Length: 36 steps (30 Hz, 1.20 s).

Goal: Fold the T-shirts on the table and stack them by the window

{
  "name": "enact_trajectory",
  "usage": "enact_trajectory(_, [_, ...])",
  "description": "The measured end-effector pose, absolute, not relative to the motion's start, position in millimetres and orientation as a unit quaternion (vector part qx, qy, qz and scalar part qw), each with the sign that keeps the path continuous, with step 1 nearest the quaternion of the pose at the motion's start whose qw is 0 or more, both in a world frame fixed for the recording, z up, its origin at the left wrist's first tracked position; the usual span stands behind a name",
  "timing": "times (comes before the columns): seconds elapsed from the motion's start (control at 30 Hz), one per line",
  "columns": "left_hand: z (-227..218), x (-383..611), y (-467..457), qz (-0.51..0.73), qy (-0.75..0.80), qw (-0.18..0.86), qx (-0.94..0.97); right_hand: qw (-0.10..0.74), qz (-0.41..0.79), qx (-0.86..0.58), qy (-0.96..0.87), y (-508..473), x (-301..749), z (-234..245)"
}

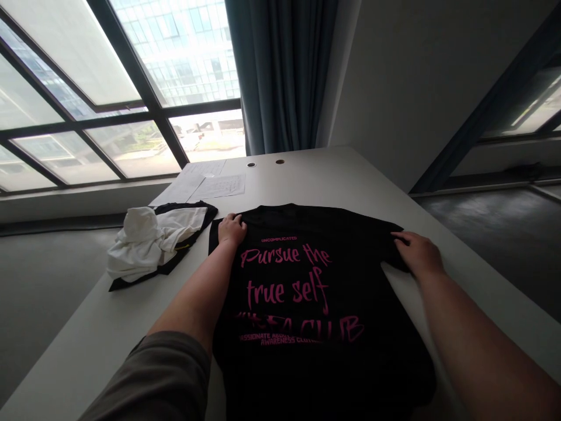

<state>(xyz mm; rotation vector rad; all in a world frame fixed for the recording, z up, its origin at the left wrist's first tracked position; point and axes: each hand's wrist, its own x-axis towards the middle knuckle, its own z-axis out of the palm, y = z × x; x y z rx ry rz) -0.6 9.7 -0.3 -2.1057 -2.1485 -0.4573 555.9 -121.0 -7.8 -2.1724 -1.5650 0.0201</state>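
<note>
A black T-shirt [350, 280] lies spread on the white table, its pink lettering facing up and its collar edge toward the far side. My left hand [232, 229] has its fingers curled on the cloth by the left shoulder. At the right, my right hand [418, 254] pinches the end of the outstretched sleeve between thumb and fingers. Part of the lettering is broken up by creases in the lower print. The shirt's bottom hem runs out of view or into shadow at the near edge.
Left of the shirt, a crumpled white garment [135, 245] lies on black cloth [210, 209]. Sheets of paper [223, 185] rest on the far left of the white table [315, 175], near two round cable holes. A window and a blue curtain [280, 76] stand behind.
</note>
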Motion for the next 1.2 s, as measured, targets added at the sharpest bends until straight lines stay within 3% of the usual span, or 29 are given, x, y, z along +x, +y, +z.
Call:
enact_trajectory(0.2, [2.1, 0.0, 8.2, -0.149, -0.706, 0.055, -0.691, 0.267, 0.019, -0.806, -0.528, -106.6, 560.3, 0.8])
enact_trajectory(0.5, [-2.1, -1.4, 10.2, -0.149, -0.708, 0.056, -0.689, 0.250, 0.150, -0.772, -0.564, -132.6, 553.8, 9.8])
enact_trajectory(0.63, [-2.0, -0.5, 10.1, -0.153, -0.708, 0.059, -0.687, 0.225, 0.083, -0.792, -0.561, -139.8, 547.1, 12.1])
enact_trajectory(0.83, [0.5, 0.3, 8.9, -0.142, -0.713, 0.057, -0.684, 0.270, 0.017, -0.772, -0.576, -133.7, 529.0, 27.8])
enact_trajectory(0.9, [1.1, 0.3, 8.6, -0.141, -0.713, 0.059, -0.684, 0.254, 0.031, -0.745, -0.616, -133.3, 525.9, 30.3])
enact_trajectory(1.07, [1.0, -0.4, 8.8, -0.137, -0.713, 0.059, -0.685, 0.114, 0.076, -0.754, -0.643, -136.3, 534.7, 23.0])
enact_trajectory(1.2, [-0.8, -1.3, 9.8, -0.143, -0.711, 0.062, -0.686, 0.144, 0.028, -0.801, -0.581, -139.6, 541.4, 23.1])
